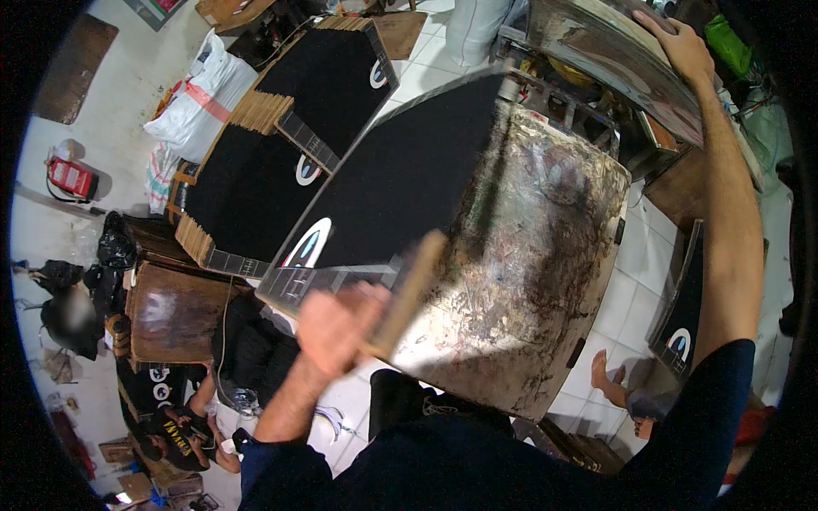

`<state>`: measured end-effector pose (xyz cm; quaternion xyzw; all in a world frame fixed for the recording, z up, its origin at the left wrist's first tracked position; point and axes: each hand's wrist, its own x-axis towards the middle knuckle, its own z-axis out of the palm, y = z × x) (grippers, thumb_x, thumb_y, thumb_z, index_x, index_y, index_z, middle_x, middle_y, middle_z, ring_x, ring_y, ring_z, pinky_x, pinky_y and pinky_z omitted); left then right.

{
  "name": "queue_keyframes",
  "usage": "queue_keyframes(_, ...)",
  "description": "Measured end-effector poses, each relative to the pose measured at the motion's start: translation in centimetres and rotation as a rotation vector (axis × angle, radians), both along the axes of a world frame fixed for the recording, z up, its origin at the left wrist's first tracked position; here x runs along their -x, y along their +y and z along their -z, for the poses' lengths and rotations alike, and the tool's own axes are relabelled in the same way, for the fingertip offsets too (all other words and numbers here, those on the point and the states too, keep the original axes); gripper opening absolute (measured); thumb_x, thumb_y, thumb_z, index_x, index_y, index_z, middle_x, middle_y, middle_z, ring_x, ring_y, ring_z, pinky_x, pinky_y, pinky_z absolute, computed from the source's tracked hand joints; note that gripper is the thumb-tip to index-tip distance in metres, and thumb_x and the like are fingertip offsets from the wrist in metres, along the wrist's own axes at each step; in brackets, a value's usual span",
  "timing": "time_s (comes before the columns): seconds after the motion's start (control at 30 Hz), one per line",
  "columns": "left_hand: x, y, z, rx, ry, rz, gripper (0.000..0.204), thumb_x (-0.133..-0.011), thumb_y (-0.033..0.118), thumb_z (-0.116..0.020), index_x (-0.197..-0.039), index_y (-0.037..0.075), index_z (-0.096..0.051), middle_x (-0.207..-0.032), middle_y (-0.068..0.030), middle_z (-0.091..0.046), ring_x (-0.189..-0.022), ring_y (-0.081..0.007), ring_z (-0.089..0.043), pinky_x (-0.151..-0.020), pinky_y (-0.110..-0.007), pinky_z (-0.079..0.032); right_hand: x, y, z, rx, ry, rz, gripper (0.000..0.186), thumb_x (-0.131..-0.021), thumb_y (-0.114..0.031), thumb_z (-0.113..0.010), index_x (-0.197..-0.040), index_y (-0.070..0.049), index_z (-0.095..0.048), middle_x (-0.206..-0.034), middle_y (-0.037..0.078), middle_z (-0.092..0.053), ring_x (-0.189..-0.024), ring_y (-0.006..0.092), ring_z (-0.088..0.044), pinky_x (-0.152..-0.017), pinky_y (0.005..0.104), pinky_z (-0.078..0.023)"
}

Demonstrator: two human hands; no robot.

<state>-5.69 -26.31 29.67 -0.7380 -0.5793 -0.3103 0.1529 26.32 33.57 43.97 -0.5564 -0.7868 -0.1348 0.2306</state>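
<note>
Our left hand [336,328] (motion-blurred) is clamped on the near end of a flat, black cloth-covered board [392,175], at the left of a paint-stained brown table [545,264]; our right hand [680,51] touches a grey framed panel [609,64], far right, grip unclear.

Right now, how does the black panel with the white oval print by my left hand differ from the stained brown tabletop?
The black panel is mostly plain dark with a white oval print; the stained brown tabletop is blotchy. The panel is in front in this view; the tabletop's left side is partly hidden behind it. Both are broad and flat.
</note>
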Motion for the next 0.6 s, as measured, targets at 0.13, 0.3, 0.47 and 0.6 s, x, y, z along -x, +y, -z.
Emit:
queue_keyframes(0.13,-10.7,-1.7,4.9,0.332,-0.110,0.257,0.050,-0.093,0.013,-0.062,-0.140,-0.003,-0.061,-0.107,-0.0119,-0.064,-0.093,-0.0217,-0.059,-0.077,-0.036,-0.043,0.3,-1.3,0.5,-0.026,-0.016,0.052,0.110,-0.073,-0.095,-0.052,-0.146,-0.012,-0.060,-0.138,0.022,-0.065,-0.127,0.0388,-0.063,-0.111,0.0503,-0.046)
queue_keyframes(0.3,-20.5,0.9,15.5,0.405,-0.067,0.432,0.060,-0.088,0.015,-0.065,-0.144,-0.005,-0.056,-0.100,-0.0090,-0.054,-0.097,-0.0251,-0.052,-0.084,-0.040,-0.043,1.3,-4.0,-0.5,0.013,-0.028,0.033,0.109,-0.073,-0.097,-0.050,-0.144,-0.016,-0.062,-0.138,0.019,-0.066,-0.129,0.0364,-0.063,-0.112,0.0507,-0.046)
queue_keyframes(0.47,-19.4,2.5,20.7,0.669,-0.205,0.396,0.065,-0.086,0.034,-0.074,-0.140,0.001,-0.059,-0.115,-0.0165,-0.061,-0.114,-0.0364,-0.056,-0.100,-0.050,-0.045,2.0,-5.0,-1.1,0.051,0.008,0.057,0.108,-0.072,-0.095,-0.053,-0.143,-0.015,-0.064,-0.136,0.020,-0.067,-0.128,0.0364,-0.063,-0.111,0.0494,-0.047)
queue_keyframes(0.6,-3.0,2.8,24.7,0.507,-0.592,-0.525,0.073,-0.078,0.030,-0.083,-0.135,-0.007,-0.058,-0.131,-0.0291,-0.063,-0.121,-0.0473,-0.057,-0.106,-0.054,-0.044,1.9,-5.3,-1.0,0.070,0.005,0.067,0.105,-0.072,-0.094,-0.055,-0.141,-0.015,-0.066,-0.133,0.020,-0.068,-0.126,0.0373,-0.064,-0.110,0.0491,-0.048)
